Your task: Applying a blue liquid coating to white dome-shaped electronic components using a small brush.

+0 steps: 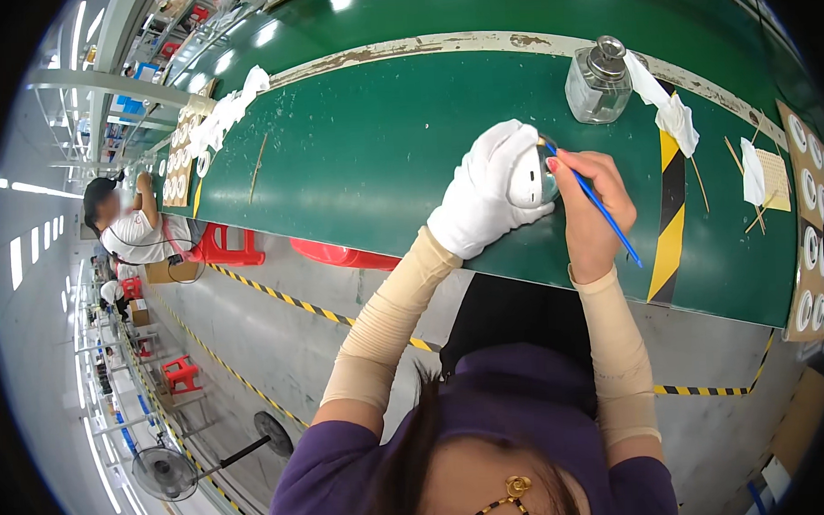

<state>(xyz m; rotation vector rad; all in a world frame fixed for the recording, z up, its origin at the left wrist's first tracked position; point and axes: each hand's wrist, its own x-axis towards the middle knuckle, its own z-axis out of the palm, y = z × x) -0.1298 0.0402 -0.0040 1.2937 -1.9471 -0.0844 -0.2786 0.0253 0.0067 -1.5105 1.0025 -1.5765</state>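
My left hand (487, 191), in a white glove, grips a small round white part (525, 184) with dark slots in its face and a shiny, darker side toward the right. In my bare right hand (594, 206) is a slim blue pen-like tool (616, 229), pinched between thumb and fingers. Its upper end meets the top edge of the white part, though the tip is too small to make out. Both hands are above the near side of the green table (363, 159).
A glass jar with a metal top (598, 83) stands beyond my hands, beside crumpled white tissue (676, 121). Thin wooden sticks (701, 186) lie to the right, near a board of white rings (812, 248). At the far left sits another person (139, 229).
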